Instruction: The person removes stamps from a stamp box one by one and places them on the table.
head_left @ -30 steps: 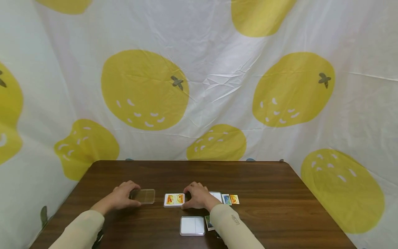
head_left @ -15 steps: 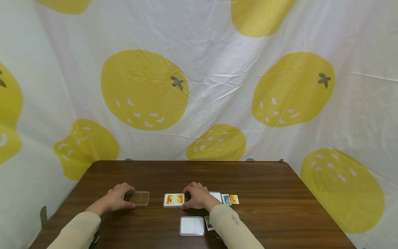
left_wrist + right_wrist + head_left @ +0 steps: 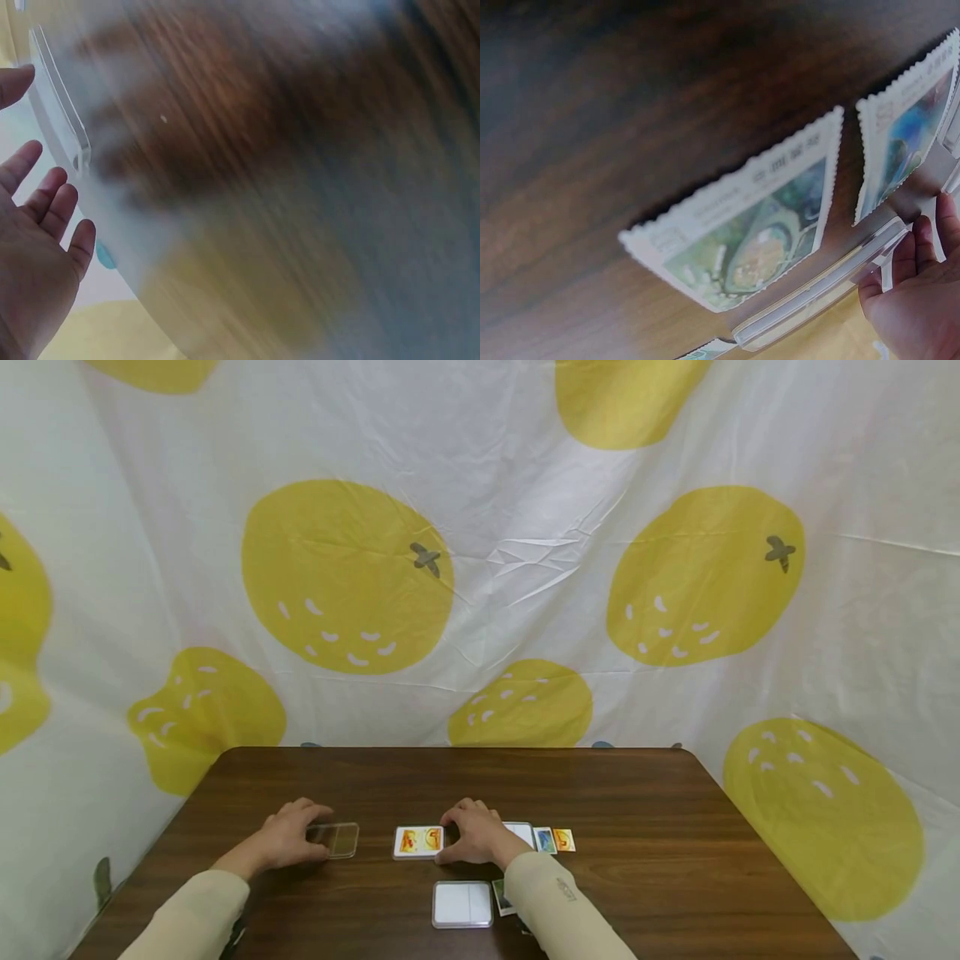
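My left hand (image 3: 283, 837) is at the left end of a clear plastic lid (image 3: 345, 840) that lies on the table, its thumb and fingers spread. In the left wrist view the fingers are apart from the lid (image 3: 61, 94). My right hand (image 3: 477, 833) holds the right end of a flat clear case (image 3: 418, 842) with two orange stamps on a white insert, thumb on the near edge and index finger on the far one. The right wrist view shows that hand (image 3: 919, 296) beyond a green stamp (image 3: 754, 236) and a blue stamp (image 3: 907, 139).
A second case with a white insert (image 3: 462, 904) lies in front, the green stamp (image 3: 502, 897) beside it. Another white case (image 3: 522, 833) is partly hidden behind my right hand, with a blue stamp (image 3: 545, 841) and an orange stamp (image 3: 564, 840) to its right.
My left hand has moved left along with the clear lid, which now lies slightly further from the stamp case. The right hand and the stamp case stay in place.
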